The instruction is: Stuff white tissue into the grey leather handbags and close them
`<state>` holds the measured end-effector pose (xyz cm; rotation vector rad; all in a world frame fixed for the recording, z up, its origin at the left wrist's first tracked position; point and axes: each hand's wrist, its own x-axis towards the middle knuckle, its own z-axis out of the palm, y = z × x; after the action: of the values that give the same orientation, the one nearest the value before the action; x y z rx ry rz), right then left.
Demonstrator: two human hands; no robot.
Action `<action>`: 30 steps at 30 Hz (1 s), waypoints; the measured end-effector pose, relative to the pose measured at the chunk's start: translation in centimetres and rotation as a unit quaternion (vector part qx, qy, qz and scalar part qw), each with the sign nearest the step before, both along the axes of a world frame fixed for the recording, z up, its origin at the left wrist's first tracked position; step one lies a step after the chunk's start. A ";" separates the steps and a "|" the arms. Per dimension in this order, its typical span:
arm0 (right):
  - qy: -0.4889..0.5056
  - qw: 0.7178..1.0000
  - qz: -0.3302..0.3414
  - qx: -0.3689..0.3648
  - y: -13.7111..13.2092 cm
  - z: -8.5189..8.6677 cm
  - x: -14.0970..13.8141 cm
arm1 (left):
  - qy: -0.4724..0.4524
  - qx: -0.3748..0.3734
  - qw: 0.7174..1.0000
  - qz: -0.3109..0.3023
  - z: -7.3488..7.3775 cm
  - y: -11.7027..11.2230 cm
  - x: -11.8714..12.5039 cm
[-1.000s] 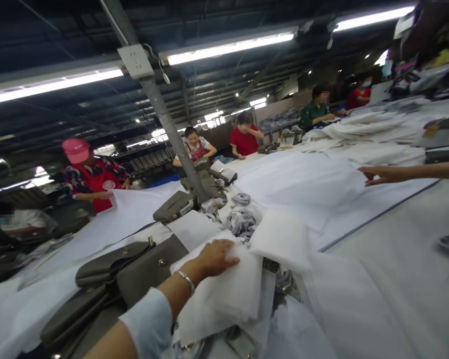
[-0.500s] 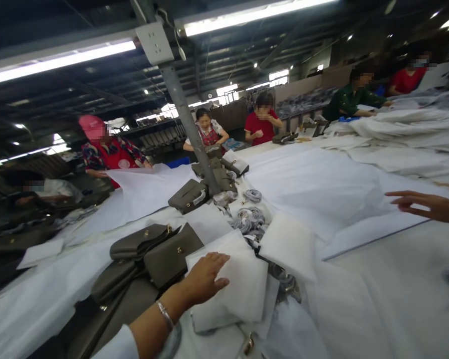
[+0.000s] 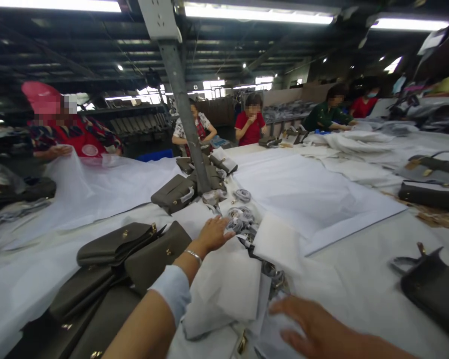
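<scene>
Left hand, white sheets, right hand
Beside dark bags, left fingers are loosely together, thumb out; the sheets between look light, soft, easily creased, best taken by an edge; blurred right fingers appear spread.

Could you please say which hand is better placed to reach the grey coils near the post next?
Probably the left hand: it is beside the grey coils; the right hand is lower in view, farther from them.
</scene>
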<state>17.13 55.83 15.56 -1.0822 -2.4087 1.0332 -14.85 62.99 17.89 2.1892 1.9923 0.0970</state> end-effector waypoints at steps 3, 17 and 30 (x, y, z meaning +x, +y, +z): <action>0.082 0.989 -0.023 -0.125 10.2 2.2 -6.1 | 0.014 -0.034 0.999 -0.006 -2.4 1.7 0.5; -0.076 0.972 -0.173 -0.141 27.7 -6.6 -18.9 | 0.032 -0.170 0.977 0.123 -4.2 3.9 0.6; -0.078 0.967 -0.177 -0.166 30.0 -10.7 -18.6 | 0.080 -0.194 0.957 0.199 -9.3 10.6 -3.2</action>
<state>-1.45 85.82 4.90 -1.6918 -2.0818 1.2861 -18.09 73.61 8.59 1.5839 2.2783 -0.3985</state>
